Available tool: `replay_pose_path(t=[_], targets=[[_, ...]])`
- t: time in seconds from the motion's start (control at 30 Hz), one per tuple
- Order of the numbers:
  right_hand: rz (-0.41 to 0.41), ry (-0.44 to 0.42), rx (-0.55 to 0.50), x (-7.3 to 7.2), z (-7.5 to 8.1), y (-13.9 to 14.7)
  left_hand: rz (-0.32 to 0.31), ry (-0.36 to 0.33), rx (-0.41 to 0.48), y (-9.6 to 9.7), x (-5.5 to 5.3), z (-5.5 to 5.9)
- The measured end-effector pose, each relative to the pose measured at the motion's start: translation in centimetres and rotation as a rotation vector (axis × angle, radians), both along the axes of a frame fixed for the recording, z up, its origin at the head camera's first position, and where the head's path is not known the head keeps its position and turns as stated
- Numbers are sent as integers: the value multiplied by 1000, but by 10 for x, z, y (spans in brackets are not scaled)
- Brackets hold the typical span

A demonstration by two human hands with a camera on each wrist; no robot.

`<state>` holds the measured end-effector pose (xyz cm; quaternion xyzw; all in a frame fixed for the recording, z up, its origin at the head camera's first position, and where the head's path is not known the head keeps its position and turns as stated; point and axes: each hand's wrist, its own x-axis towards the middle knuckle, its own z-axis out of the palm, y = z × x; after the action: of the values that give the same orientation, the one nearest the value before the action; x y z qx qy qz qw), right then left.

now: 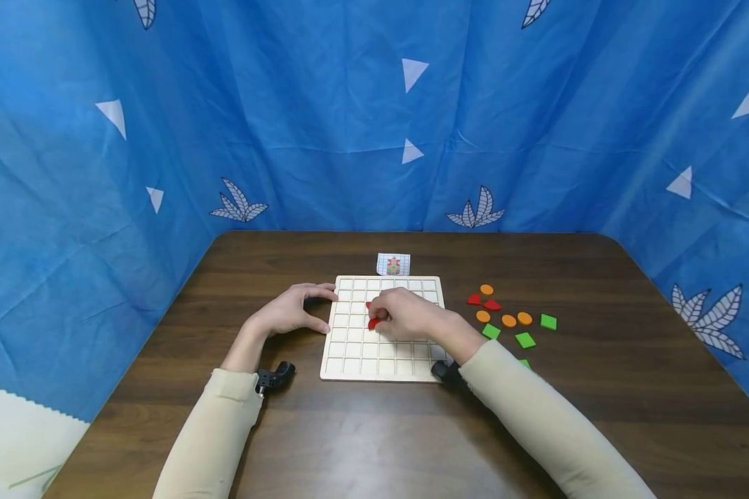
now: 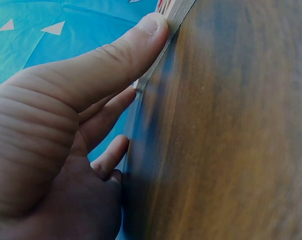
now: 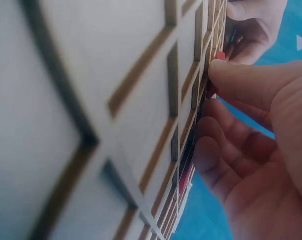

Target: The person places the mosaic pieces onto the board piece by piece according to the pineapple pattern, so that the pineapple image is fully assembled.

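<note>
A white gridded board (image 1: 352, 353) lies on the table in front of me. My left hand (image 1: 290, 310) is at its left edge, thumb and fingers spread apart, with the thumb tip against the rim in the left wrist view. Over the middle of the board, my right hand (image 1: 406, 315) pinches a red piece (image 1: 373, 323) between thumb and fingertips, close down at the grid. Another red piece (image 1: 368, 304) shows just beyond these fingers, partly hidden by them. In the right wrist view, the held red piece (image 3: 219, 55) peeks out beside the thumb.
Behind the board lies a small card (image 1: 394, 264) with a coloured grid pattern. To the right are loose pieces: orange discs (image 1: 483, 316), red pieces (image 1: 492, 305) and green diamond-like tiles (image 1: 526, 340), one partly covered by the right sleeve. A blue curtain (image 1: 349, 138) hangs behind the table.
</note>
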<state>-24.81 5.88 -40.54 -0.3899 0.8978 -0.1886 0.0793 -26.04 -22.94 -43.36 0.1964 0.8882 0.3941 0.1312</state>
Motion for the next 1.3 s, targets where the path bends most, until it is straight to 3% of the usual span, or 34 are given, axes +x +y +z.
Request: replay_pose_path(t=[0.27, 0.7, 1.07, 1.3], targets=[[-139, -100, -43, 2, -2, -4, -5, 2, -1, 0, 2, -1], [-194, -137, -59, 2, 1, -4, -3, 15, -6, 1, 2, 0], [-237, -134, -137, 8, 20, 25, -6, 29, -15, 2, 1, 0], [-279, -152, -152, 22, 20, 50, -6, 10, 7, 2, 2, 1]])
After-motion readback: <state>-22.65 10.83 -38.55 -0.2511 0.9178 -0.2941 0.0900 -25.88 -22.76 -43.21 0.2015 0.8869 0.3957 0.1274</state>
